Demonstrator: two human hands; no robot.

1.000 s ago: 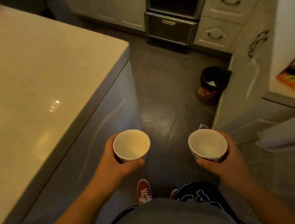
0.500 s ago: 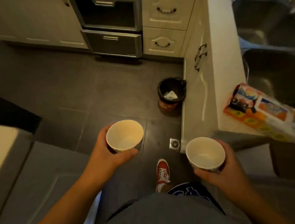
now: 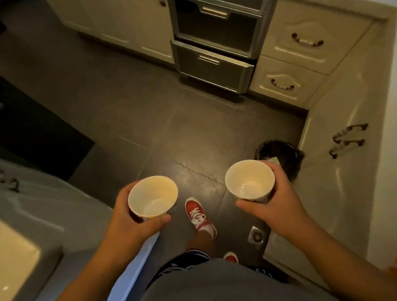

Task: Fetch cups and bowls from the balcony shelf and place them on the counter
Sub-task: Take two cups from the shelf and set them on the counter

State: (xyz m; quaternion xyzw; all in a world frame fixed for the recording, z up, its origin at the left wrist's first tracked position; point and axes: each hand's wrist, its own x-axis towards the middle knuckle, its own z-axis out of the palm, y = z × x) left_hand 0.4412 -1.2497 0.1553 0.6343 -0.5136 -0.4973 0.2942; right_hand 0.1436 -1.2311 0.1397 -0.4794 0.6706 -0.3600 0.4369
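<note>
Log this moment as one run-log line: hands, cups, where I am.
left hand: holds left cup | right hand: holds right cup | both cups upright, empty | standing on kitchen floor | nothing placed yet

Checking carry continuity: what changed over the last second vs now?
The view swung: the island counter slid from filling the left to a bottom-left corner, the oven and drawers came closer, and the bin now sits just behind the right cup. Unchanged: left hand and right hand each hold an upright, empty cup; left cup nothing released.
</note>
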